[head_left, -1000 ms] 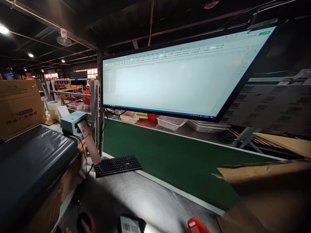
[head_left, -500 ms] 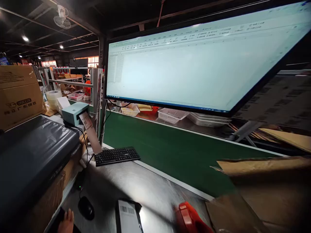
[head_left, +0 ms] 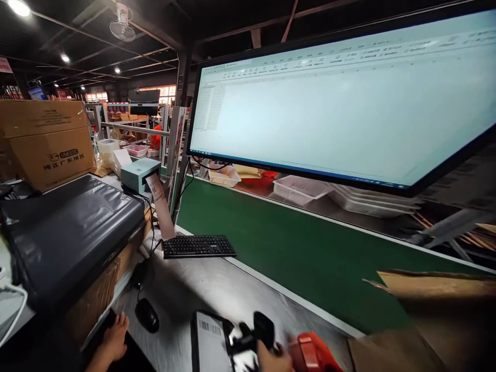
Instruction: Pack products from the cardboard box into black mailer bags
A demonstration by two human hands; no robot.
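Observation:
My left hand [head_left: 113, 338] lies at the near edge of the steel table [head_left: 201, 289], fingers stretched out and holding nothing, just left of a black mouse [head_left: 147, 315]. At the bottom edge my right hand [head_left: 273, 360] shows only in part, wrapped round a black handheld scanner [head_left: 258, 329]. The scanner's head sits just right of a dark flat parcel with a white barcode label [head_left: 209, 342]. A red object [head_left: 310, 354] lies right beside my right hand.
A big monitor [head_left: 341, 103] hangs over a green conveyor belt [head_left: 294, 248]. A black keyboard [head_left: 198, 246] and a label printer [head_left: 139, 174] with a paper strip stand at left, by grey poly bags [head_left: 70, 232] and a cardboard box [head_left: 46, 139]. Brown cardboard [head_left: 434, 315] fills the right.
The view has swung to the left. My right hand has come into view at the bottom with the black scanner beside the labelled parcel. My left hand has shifted slightly right along the table edge.

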